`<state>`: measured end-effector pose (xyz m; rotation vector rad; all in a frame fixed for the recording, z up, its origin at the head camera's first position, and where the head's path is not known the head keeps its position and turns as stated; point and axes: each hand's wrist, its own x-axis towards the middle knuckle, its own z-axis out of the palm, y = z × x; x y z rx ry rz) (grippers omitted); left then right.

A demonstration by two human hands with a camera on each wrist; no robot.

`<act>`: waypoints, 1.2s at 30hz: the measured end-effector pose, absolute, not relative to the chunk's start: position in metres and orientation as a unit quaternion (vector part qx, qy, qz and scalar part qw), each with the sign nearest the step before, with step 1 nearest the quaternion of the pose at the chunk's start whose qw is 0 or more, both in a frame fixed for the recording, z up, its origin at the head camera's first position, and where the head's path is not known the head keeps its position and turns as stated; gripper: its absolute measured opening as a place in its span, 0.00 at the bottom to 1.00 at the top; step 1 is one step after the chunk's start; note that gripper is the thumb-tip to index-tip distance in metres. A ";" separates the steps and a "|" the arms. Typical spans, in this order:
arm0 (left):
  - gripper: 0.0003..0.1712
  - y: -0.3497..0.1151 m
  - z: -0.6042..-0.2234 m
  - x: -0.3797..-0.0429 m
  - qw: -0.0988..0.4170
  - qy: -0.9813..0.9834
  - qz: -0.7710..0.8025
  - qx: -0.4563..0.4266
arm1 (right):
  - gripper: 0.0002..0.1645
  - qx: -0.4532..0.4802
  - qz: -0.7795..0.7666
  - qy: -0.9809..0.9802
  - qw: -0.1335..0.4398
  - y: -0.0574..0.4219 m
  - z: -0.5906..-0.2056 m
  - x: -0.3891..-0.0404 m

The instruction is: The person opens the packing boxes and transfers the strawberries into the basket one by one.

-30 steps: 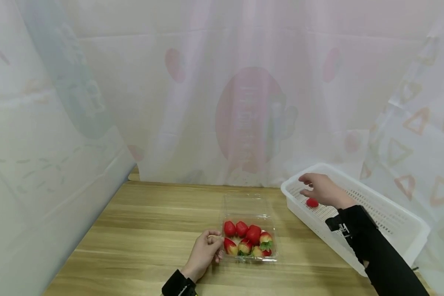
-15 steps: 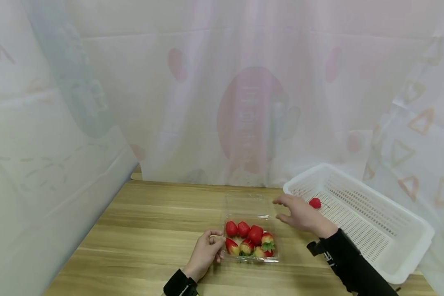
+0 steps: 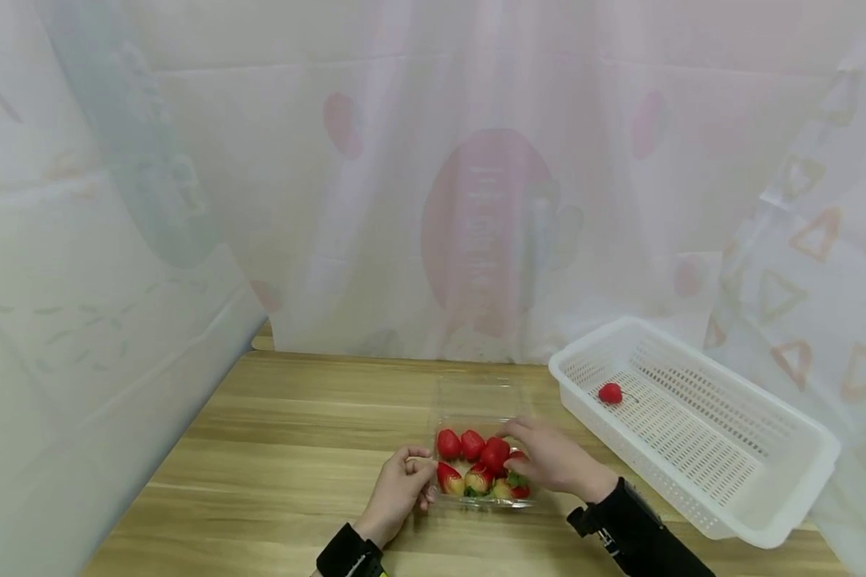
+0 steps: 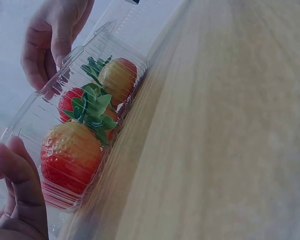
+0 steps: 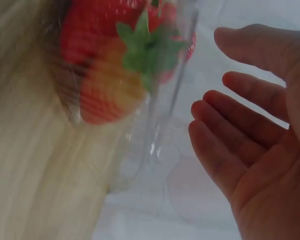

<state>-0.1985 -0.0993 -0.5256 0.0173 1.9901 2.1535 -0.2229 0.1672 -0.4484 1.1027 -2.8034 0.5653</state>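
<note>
A clear plastic clamshell box [image 3: 480, 504] holds several strawberries [image 3: 495, 455], some red, some yellowish with green leaves. Its lid [image 3: 479, 398] stands open toward the back. My left hand [image 3: 395, 490] is at the box's left edge, thumb and index finger pinching the rim. Over the box's right end is my right hand [image 3: 557, 462], fingers and thumb parted above the strawberries. The right wrist view shows that palm [image 5: 265, 175] bare, fingers loosely extended beside the rim. A leafy strawberry [image 4: 72, 157] shows through the box wall in the left wrist view.
A white perforated plastic basket [image 3: 772, 525] stands at the right of the wooden table [image 3: 274, 481]. Inside it lies a small red cherry [image 3: 609, 393] with a thin stem. Printed pale cloths [image 3: 375, 200] hang behind and along both sides.
My right hand has moved left from above the basket to the box's right end, uncovering the cherry. My left hand stays at the box's left edge.
</note>
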 end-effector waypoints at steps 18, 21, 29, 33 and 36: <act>0.22 -0.100 -0.526 -0.199 0.107 0.674 0.731 0.004 | 0.26 0.342 0.183 -0.921 0.019 0.146 -0.472 -0.221; 0.22 -0.100 -0.526 -0.199 0.110 0.673 0.731 0.005 | 0.25 0.344 0.182 -0.921 0.017 0.146 -0.473 -0.221; 0.21 -0.099 -0.526 -0.199 0.113 0.673 0.731 0.005 | 0.23 0.348 0.159 -0.923 0.035 0.143 -0.477 -0.222; 0.21 -0.100 -0.526 -0.199 0.114 0.673 0.731 0.003 | 0.22 0.347 0.159 -0.923 0.040 0.143 -0.479 -0.223; 0.21 -0.100 -0.526 -0.199 0.115 0.673 0.731 0.001 | 0.21 0.348 0.158 -0.923 0.045 0.142 -0.481 -0.223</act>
